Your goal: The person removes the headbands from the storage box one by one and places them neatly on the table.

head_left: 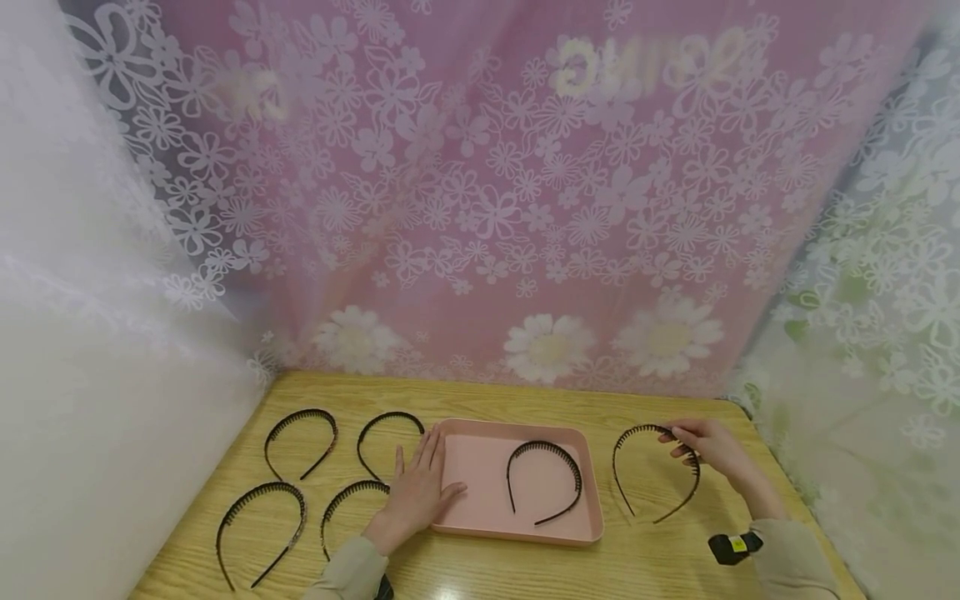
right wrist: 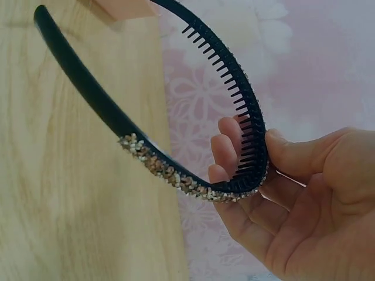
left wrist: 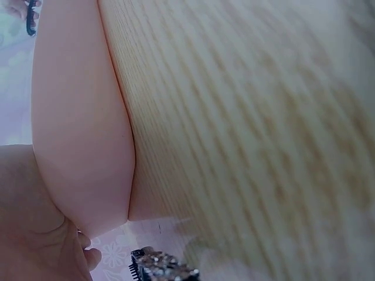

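My right hand [head_left: 716, 454] pinches a black toothed headband [head_left: 617, 454] by its curved upper part, to the right of the pink tray [head_left: 480, 467]. In the right wrist view, glittery beads [right wrist: 167, 175] run along the outside of this headband, its comb teeth face inward, and my thumb and fingers close on the band. My left hand [head_left: 416, 493] rests with straight, spread fingers on the tray's left edge. Another black headband [head_left: 577, 475] lies inside the tray, in its right half. The left wrist view has my palm [left wrist: 35, 216] against the tray's side wall [left wrist: 82, 129].
Left of the tray, several black headbands lie on the wooden table [head_left: 480, 567]; one headband [head_left: 303, 508] is near the front left, and another headband [head_left: 363, 433] is partly behind my left hand. A flowered pink curtain [head_left: 480, 208] hangs behind, with pale sheets on both sides.
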`<state>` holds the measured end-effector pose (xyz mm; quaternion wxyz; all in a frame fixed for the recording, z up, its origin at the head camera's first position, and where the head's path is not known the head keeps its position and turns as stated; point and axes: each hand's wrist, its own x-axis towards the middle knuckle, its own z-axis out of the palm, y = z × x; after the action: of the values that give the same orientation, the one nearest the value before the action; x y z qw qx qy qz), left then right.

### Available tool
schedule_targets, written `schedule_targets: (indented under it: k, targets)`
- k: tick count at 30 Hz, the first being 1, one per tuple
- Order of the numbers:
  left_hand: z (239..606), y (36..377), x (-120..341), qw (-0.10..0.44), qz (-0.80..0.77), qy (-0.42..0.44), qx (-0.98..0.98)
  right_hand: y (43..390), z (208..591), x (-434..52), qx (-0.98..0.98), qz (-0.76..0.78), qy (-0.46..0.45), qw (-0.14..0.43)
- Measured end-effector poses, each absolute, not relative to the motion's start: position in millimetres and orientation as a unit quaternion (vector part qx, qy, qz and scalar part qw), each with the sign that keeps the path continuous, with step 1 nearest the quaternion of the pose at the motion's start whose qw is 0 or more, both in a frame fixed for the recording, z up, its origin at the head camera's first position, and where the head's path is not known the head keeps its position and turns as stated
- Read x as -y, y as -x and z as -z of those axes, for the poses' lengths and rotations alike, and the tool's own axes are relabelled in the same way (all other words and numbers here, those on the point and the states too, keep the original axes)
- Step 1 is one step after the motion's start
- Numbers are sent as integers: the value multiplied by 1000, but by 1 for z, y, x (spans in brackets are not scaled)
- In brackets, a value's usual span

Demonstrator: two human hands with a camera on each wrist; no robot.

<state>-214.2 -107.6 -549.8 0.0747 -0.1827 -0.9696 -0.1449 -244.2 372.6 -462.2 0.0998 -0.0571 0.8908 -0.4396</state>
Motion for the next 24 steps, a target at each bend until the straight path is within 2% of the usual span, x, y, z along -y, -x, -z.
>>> schedule_targets:
  k: [8, 24]
  targets:
    - [550, 215, 108, 89, 159, 190, 965, 250, 481, -373, -881, 458, 51, 108]
    - [551, 215, 107, 67, 165, 178, 968, 256, 493, -365, -888, 440, 57, 122]
